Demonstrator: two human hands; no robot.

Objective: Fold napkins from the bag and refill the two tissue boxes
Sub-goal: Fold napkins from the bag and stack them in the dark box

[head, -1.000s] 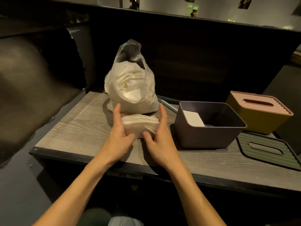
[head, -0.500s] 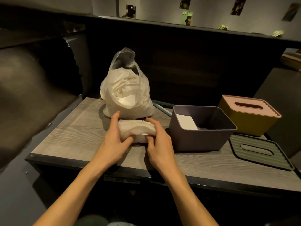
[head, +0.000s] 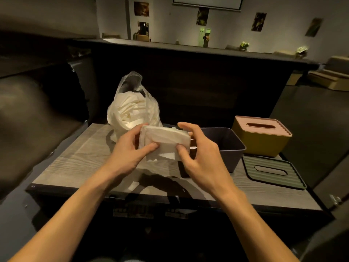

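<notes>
The folded napkin stack, judged light, soft and easily splayed, was held above the wooden table just left of the open purple tissue box, pinched at both ends by the left hand and right hand.

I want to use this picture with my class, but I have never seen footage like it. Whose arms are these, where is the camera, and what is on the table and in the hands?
There is no machine here. A person wears a camera on the head, so you look down along their own bare arms. The left hand and right hand together hold a stack of folded napkins above a wooden table. On the table stand a plastic bag full of napkins, an open dark box, its green lid lying beside it, and a yellow tissue box with its pink lid on.
</notes>
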